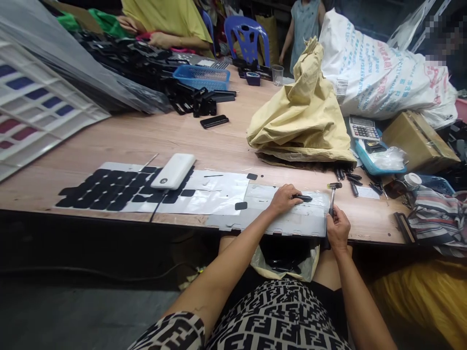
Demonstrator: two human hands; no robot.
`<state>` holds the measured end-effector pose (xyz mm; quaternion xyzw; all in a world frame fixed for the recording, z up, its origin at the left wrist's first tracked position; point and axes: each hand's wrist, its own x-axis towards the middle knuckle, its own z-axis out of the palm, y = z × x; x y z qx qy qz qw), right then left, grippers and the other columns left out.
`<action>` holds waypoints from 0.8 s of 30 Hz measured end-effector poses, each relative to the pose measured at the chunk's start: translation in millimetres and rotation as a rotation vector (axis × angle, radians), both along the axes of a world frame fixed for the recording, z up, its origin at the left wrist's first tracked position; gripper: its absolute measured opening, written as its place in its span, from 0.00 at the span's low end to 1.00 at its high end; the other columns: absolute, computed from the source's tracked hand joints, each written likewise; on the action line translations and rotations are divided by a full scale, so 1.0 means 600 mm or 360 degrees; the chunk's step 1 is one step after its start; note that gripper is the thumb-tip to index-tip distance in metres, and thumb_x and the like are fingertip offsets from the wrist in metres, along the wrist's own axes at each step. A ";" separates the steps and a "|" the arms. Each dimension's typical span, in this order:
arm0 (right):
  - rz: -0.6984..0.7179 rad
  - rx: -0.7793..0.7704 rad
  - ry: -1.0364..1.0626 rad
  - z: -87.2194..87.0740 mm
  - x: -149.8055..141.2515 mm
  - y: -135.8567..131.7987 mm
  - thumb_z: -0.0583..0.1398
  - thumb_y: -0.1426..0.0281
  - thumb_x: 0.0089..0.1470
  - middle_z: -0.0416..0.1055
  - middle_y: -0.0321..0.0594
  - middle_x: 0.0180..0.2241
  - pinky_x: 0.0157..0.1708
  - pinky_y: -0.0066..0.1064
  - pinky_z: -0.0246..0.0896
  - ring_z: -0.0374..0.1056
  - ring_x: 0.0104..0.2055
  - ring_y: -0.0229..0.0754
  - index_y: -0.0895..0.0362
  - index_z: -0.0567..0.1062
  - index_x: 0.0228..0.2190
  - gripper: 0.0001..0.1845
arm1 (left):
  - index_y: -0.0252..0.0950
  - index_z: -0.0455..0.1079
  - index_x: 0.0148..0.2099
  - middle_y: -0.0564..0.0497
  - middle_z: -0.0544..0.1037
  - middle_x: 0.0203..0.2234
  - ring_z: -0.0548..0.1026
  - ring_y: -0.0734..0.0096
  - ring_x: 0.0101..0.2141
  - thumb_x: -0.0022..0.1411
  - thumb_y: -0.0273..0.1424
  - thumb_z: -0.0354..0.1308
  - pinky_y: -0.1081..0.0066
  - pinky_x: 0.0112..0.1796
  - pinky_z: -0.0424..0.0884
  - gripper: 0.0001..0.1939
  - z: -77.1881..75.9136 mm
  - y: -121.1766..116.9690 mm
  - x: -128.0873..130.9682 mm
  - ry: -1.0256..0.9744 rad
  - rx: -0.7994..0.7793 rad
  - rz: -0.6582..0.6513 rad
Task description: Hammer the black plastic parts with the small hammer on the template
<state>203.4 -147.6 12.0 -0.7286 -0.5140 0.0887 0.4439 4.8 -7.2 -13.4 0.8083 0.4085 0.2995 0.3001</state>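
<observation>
**Forward and down from the head**

Worn on the head at the near side of the table [153, 133], facing across it and tilted down. Close above the left hand [284, 199] and right hand [338, 228] at the table's near edge; well apart from the blue chair [246, 22] beyond its far side.

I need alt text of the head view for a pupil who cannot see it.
A person's left hand holds a small black part over a grey plate on a table, while the right hand grips a small hammer. To the left, a white block rests on rows of black pieces; a yellow sack sits beyond.
</observation>
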 end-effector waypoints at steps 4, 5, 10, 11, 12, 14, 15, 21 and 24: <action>0.0177 -0.0043 -0.0124 0.018 -0.009 -0.014 0.58 0.67 0.55 0.72 0.39 0.33 0.34 0.32 0.65 0.65 0.30 0.39 0.58 0.77 0.49 0.21 | 0.40 0.80 0.40 0.51 0.75 0.31 0.72 0.64 0.39 0.56 0.33 0.67 0.65 0.42 0.67 0.08 -0.001 0.004 -0.001 -0.0052 -0.0047 0.0030; 0.0217 -0.0051 -0.0140 0.023 -0.013 -0.020 0.58 0.67 0.55 0.73 0.40 0.34 0.35 0.32 0.65 0.65 0.30 0.40 0.57 0.76 0.50 0.21 | 0.40 0.80 0.40 0.51 0.75 0.31 0.72 0.64 0.39 0.56 0.33 0.68 0.65 0.42 0.67 0.08 0.000 0.004 -0.001 -0.0064 -0.0050 0.0034; 0.0387 -0.0049 -0.0138 0.041 -0.041 -0.043 0.58 0.68 0.56 0.74 0.42 0.37 0.37 0.33 0.66 0.68 0.33 0.41 0.58 0.76 0.50 0.20 | 0.40 0.80 0.39 0.51 0.75 0.30 0.72 0.65 0.38 0.54 0.32 0.68 0.66 0.42 0.67 0.08 0.003 0.003 0.000 -0.0066 -0.0049 0.0055; 0.0404 -0.0041 -0.0150 0.042 -0.045 -0.045 0.58 0.68 0.57 0.74 0.42 0.37 0.37 0.33 0.67 0.68 0.34 0.41 0.58 0.76 0.50 0.20 | 0.40 0.80 0.39 0.51 0.75 0.30 0.72 0.65 0.38 0.54 0.32 0.69 0.66 0.42 0.67 0.08 0.005 0.003 0.000 -0.0065 -0.0048 0.0057; 0.0414 -0.0038 -0.0165 0.042 -0.049 -0.047 0.58 0.68 0.57 0.74 0.42 0.37 0.37 0.33 0.67 0.68 0.33 0.41 0.58 0.75 0.51 0.20 | 0.40 0.80 0.39 0.51 0.75 0.30 0.72 0.65 0.38 0.54 0.32 0.69 0.66 0.41 0.67 0.09 0.006 0.002 0.000 -0.0063 -0.0048 0.0059; 0.0425 -0.0043 -0.0203 0.041 -0.054 -0.048 0.57 0.68 0.57 0.74 0.42 0.36 0.36 0.34 0.67 0.68 0.33 0.41 0.59 0.75 0.51 0.20 | 0.40 0.80 0.39 0.51 0.75 0.30 0.72 0.65 0.38 0.54 0.31 0.69 0.66 0.42 0.67 0.09 0.008 0.002 0.000 -0.0059 -0.0054 0.0058; 0.0426 -0.0050 -0.0218 0.040 -0.055 -0.048 0.57 0.68 0.57 0.74 0.42 0.36 0.36 0.34 0.67 0.68 0.32 0.41 0.59 0.75 0.51 0.20 | 0.40 0.80 0.39 0.51 0.76 0.30 0.72 0.65 0.39 0.54 0.31 0.69 0.66 0.42 0.67 0.09 0.009 0.002 0.000 -0.0059 -0.0059 0.0059; 0.0433 -0.0044 -0.0192 0.040 -0.062 -0.041 0.57 0.67 0.58 0.74 0.43 0.36 0.37 0.35 0.68 0.69 0.34 0.42 0.57 0.75 0.52 0.21 | 0.41 0.80 0.39 0.51 0.76 0.31 0.72 0.65 0.39 0.54 0.32 0.68 0.66 0.42 0.67 0.08 0.010 0.001 -0.001 -0.0076 -0.0058 0.0046; 0.0479 -0.0048 -0.0210 0.038 -0.070 -0.036 0.57 0.67 0.57 0.74 0.44 0.38 0.40 0.36 0.68 0.70 0.36 0.44 0.57 0.75 0.51 0.21 | 0.42 0.81 0.40 0.51 0.75 0.31 0.72 0.65 0.39 0.55 0.33 0.67 0.66 0.43 0.67 0.08 0.009 0.002 -0.001 -0.0063 -0.0061 0.0041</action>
